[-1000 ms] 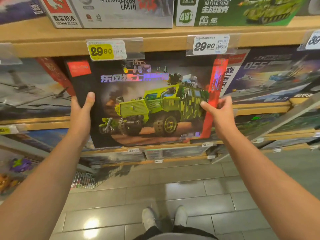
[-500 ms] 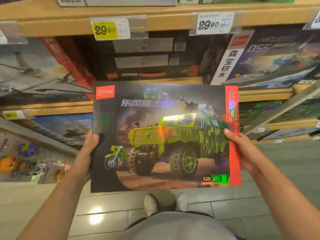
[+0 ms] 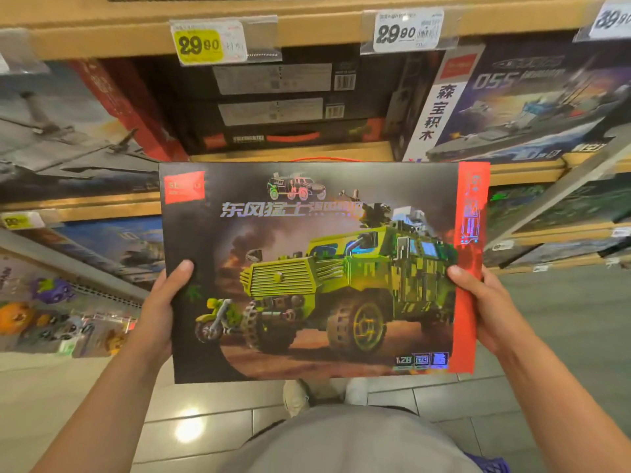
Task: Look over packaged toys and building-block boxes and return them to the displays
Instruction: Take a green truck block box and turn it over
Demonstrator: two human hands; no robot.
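The box with the green truck picture is off the shelf, held face-up in front of it; the left hand and right hand each grip a side edge, thumbs on top. Looking-over seems underway; returning it remains. The fingers underneath are hidden, and the small print is blurred.

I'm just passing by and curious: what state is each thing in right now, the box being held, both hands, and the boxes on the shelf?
Large dark building-block box with green truck picture: off the shelf, held face up, closed.
Left hand: grips the box's left edge, thumb on front.
Right hand: grips the red right edge, thumb on front.
Black flat boxes on the wooden shelf: stacked, closed.
Yellow price tag: fixed on the shelf edge.
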